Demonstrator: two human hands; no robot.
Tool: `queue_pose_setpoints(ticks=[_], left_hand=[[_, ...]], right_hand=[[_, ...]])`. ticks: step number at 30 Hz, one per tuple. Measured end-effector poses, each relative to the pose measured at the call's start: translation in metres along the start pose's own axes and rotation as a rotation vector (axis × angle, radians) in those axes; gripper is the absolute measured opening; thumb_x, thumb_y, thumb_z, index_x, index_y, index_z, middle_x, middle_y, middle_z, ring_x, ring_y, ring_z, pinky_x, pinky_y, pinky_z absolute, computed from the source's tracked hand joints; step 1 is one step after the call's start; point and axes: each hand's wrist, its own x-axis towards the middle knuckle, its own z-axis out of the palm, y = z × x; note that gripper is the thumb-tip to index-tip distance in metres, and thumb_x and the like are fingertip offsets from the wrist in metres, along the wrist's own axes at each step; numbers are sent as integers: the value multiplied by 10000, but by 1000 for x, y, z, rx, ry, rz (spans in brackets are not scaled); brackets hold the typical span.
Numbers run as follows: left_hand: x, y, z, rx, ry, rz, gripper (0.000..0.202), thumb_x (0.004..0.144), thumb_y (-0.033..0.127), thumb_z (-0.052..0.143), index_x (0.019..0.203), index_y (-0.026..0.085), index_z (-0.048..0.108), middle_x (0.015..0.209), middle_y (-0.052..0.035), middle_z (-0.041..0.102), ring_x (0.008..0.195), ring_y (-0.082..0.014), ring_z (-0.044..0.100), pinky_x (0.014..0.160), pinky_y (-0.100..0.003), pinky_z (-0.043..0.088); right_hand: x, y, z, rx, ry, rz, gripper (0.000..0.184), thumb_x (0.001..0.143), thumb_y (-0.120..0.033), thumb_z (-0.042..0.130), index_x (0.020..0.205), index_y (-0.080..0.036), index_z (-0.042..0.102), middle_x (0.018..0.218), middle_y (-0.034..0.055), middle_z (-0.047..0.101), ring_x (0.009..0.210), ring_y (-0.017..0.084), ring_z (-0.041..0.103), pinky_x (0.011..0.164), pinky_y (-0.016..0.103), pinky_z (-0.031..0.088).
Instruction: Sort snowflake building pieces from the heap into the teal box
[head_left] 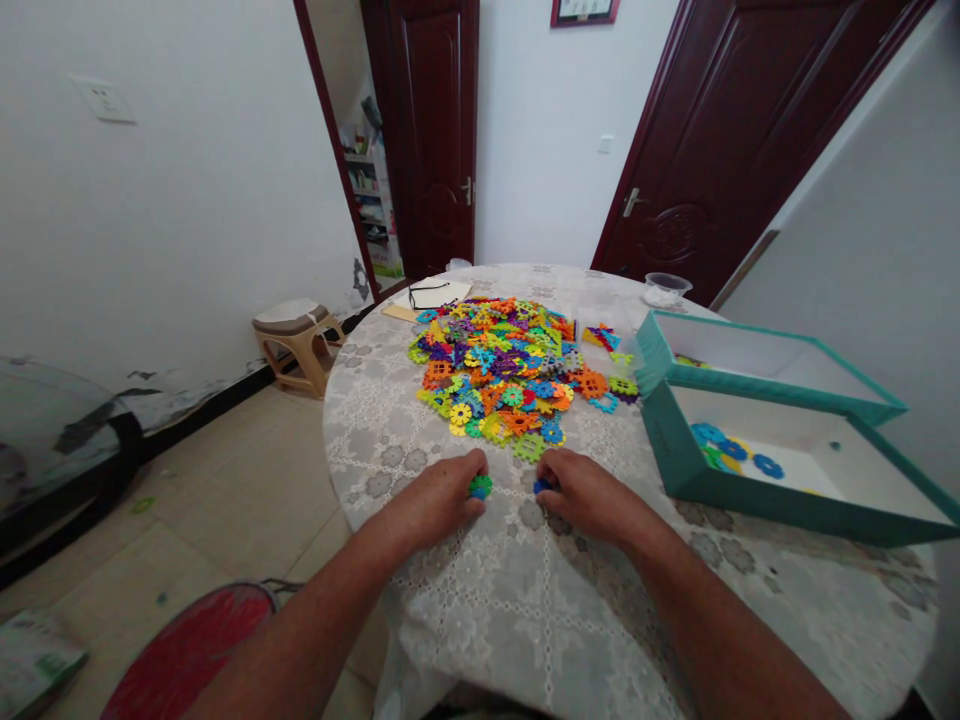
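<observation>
Just in front of the pile, my left hand (442, 497) is closed on a green snowflake disc (481, 485), with a bit of blue showing at its lower edge. A short gap to the right, my right hand (581, 492) pinches a dark blue snowflake disc (540, 486), mostly covered by the fingers. Beyond both hands spreads a big heap of colourful plastic interlocking pieces (502, 370), some round and flower-shaped, others square. A lime green piece (529, 447) lies at the heap's near edge, close to my right hand.
On the right of the patterned tablecloth (510, 620) stand a teal box (765, 510) holding several discs and another teal box section (780, 350) behind it. Glasses (431, 294) rest on paper at the back left. A clear bowl (667, 287) sits at the back right.
</observation>
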Motion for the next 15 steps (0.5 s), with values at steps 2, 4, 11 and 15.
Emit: queue_pose_setpoints(ticks=[2, 4, 11, 15], left_hand=[[2, 0, 4, -34, 53, 20, 172, 844, 231, 621, 997, 238, 545, 957, -7, 666, 865, -200, 593, 710, -284, 359], [9, 3, 6, -54, 102, 40, 127, 835, 203, 607, 944, 229, 547, 940, -10, 661, 866, -199, 586, 722, -286, 363], [55, 33, 2, -119, 144, 111, 87, 827, 163, 598, 885, 217, 562, 908, -16, 648, 879, -200, 580, 735, -290, 381], [74, 41, 13, -160, 196, 115, 101, 826, 130, 577, 880, 216, 577, 891, -10, 644, 865, -192, 580, 734, -288, 396]], right_hand=[[-1, 0, -1, -8, -20, -14, 52, 837, -155, 652, 866, -198, 657, 908, 55, 673, 826, 196, 579, 703, 285, 360], [-2, 0, -3, -17, -25, -16, 44, 836, -159, 664, 855, -198, 659, 910, 57, 678, 836, 199, 587, 700, 283, 359], [-3, 8, -10, 9, -29, 80, 125, 811, -145, 685, 923, -199, 669, 848, 30, 701, 738, 170, 585, 630, 267, 321], [-2, 15, -8, 51, -14, 69, 135, 785, -136, 680, 903, -199, 662, 879, 35, 697, 766, 173, 582, 649, 268, 346]])
